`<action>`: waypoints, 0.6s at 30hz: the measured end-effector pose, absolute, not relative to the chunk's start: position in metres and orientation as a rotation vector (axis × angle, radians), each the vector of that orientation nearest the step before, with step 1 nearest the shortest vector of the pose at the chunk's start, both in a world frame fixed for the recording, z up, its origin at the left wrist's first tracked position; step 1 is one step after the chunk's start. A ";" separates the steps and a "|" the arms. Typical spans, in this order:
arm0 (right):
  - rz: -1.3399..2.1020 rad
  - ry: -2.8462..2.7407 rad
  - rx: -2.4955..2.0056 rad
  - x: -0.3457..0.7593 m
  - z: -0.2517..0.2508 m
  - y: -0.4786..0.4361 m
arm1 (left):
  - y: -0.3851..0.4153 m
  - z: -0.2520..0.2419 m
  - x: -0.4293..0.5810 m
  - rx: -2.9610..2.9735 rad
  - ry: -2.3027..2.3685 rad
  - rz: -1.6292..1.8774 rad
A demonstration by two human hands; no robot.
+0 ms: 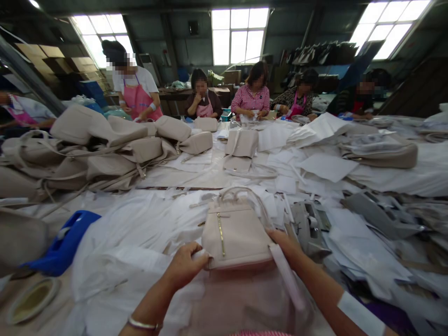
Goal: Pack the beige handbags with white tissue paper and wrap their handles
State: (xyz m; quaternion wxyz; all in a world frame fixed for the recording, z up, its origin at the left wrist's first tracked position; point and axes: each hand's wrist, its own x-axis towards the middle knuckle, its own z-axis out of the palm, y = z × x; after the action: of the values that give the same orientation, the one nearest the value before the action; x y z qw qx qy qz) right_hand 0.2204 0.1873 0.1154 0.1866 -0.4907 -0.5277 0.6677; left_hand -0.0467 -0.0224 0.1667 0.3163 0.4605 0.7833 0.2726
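A beige handbag with a gold zip strip lies upright in front of me on white paper. My left hand is closed on its lower left corner. My right hand grips its lower right corner, where a pale strap runs down toward me. The bag's looped handle stands up at its far end.
A heap of beige bags fills the left side. White paper sheets and grey pieces cover the right. A blue object and a tape roll lie at left. Several people work along the far edge.
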 end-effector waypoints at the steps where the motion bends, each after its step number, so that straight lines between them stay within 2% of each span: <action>1: 1.950 -1.473 -1.361 0.221 0.115 0.183 | -0.025 0.170 -0.043 1.205 2.075 0.744; 5: 2.213 -1.296 -1.215 0.229 0.134 0.166 | -0.039 0.187 -0.035 1.199 2.062 0.815; 8: 2.232 -1.307 -1.166 0.239 0.140 0.149 | -0.056 0.193 -0.031 1.173 2.012 0.747; 13: 2.272 -1.239 -1.290 0.242 0.100 0.132 | -0.068 0.167 -0.028 1.193 2.053 0.621; 15: 2.172 -1.317 -1.328 0.239 0.086 0.136 | -0.068 0.155 -0.030 1.235 2.112 0.620; 18: 1.719 -1.624 -1.416 0.238 0.079 0.148 | -0.068 0.144 -0.034 1.318 2.208 0.581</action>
State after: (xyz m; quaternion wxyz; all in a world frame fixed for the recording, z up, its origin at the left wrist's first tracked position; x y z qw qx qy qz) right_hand 0.2377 0.1484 0.0792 0.1915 -0.5041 -0.5783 0.6122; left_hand -0.0336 -0.0682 0.1442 0.2499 0.4841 0.8110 0.2134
